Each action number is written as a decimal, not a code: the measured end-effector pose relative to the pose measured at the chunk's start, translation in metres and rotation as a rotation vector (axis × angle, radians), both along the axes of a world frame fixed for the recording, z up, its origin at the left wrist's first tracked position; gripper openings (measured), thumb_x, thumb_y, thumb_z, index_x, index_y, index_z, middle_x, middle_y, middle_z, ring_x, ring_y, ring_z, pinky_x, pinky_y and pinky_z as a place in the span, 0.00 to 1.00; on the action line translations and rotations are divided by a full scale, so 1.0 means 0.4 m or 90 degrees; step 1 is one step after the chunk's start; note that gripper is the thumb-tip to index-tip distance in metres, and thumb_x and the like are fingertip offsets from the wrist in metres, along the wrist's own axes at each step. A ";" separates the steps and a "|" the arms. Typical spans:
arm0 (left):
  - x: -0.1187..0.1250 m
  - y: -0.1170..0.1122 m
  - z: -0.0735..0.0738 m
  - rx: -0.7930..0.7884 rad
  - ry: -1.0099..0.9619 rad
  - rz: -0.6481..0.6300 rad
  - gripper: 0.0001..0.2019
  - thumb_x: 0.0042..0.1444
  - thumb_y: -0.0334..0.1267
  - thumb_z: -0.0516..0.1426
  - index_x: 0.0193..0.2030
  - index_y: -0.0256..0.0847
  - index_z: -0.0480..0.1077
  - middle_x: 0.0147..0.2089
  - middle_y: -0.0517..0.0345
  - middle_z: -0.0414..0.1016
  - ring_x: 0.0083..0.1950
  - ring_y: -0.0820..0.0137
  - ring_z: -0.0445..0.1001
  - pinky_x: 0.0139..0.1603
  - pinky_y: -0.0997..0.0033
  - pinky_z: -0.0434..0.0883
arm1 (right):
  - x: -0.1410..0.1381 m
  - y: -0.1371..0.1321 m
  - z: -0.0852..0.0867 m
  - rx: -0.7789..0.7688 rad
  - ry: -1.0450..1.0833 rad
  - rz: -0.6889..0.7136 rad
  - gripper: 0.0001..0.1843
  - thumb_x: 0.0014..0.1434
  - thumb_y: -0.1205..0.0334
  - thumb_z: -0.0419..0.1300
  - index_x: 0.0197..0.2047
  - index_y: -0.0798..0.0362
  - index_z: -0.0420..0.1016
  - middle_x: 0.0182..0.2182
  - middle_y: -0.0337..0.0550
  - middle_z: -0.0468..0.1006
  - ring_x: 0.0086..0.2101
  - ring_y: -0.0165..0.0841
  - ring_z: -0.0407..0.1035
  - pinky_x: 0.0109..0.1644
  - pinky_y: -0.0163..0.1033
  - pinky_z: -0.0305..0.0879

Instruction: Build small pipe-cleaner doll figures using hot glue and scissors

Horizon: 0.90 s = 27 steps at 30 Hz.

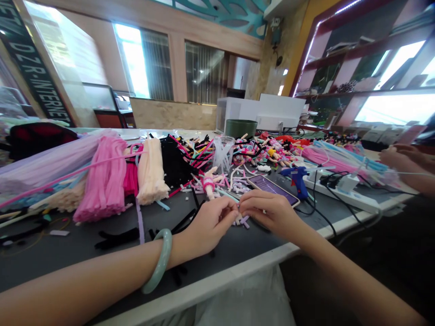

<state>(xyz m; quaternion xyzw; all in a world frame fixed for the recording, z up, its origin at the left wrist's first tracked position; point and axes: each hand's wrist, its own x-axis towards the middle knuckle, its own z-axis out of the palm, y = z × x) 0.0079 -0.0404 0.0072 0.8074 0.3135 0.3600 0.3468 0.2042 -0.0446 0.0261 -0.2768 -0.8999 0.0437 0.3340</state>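
Observation:
My left hand (212, 222), with a pale green bangle (159, 262) on its wrist, is closed in a pinch above the grey table. Its fingertips meet those of my right hand (268, 210), also pinched. Whatever sits between them is too small and hidden to name. Just beyond my left hand lies a small pink and cream pipe-cleaner figure (208, 183). Short cut pieces of pipe cleaner (243, 188), mostly lilac, pink and white, are scattered around and behind my fingers. A phone (275, 190) with a lit screen lies right behind my right hand.
Bundles of pink pipe cleaners (103, 181) and cream pipe cleaners (152, 172) lie at left. A blue glue gun (299, 181) and a power strip (343, 194) with cables are at right. A clear cup (222, 154) stands behind. Another person's hands (408, 163) show at far right.

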 end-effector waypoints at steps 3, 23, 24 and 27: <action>0.000 -0.002 0.002 -0.014 -0.007 -0.007 0.08 0.60 0.36 0.49 0.31 0.39 0.62 0.22 0.67 0.60 0.22 0.76 0.61 0.26 0.76 0.58 | -0.002 -0.003 0.004 -0.029 -0.016 0.013 0.09 0.63 0.69 0.50 0.37 0.52 0.71 0.38 0.43 0.75 0.41 0.30 0.69 0.45 0.34 0.65; -0.002 0.000 -0.003 -0.034 -0.033 -0.014 0.09 0.61 0.38 0.48 0.32 0.38 0.64 0.21 0.66 0.60 0.22 0.76 0.62 0.26 0.76 0.59 | -0.012 -0.010 -0.013 -0.018 -0.057 -0.041 0.10 0.62 0.71 0.48 0.42 0.50 0.66 0.44 0.46 0.60 0.29 0.26 0.64 0.37 0.37 0.65; -0.002 0.000 -0.002 -0.040 -0.036 -0.013 0.09 0.61 0.38 0.48 0.32 0.38 0.64 0.21 0.66 0.60 0.22 0.76 0.62 0.25 0.76 0.59 | -0.012 -0.010 -0.013 -0.018 -0.057 -0.045 0.10 0.62 0.71 0.48 0.42 0.51 0.66 0.44 0.46 0.60 0.29 0.26 0.64 0.37 0.37 0.65; -0.002 -0.001 0.001 -0.052 -0.042 -0.011 0.09 0.61 0.38 0.49 0.32 0.38 0.64 0.20 0.67 0.60 0.22 0.77 0.62 0.25 0.77 0.58 | -0.013 -0.009 -0.017 -0.016 -0.061 -0.052 0.10 0.61 0.72 0.48 0.42 0.51 0.65 0.45 0.47 0.58 0.29 0.26 0.64 0.37 0.38 0.65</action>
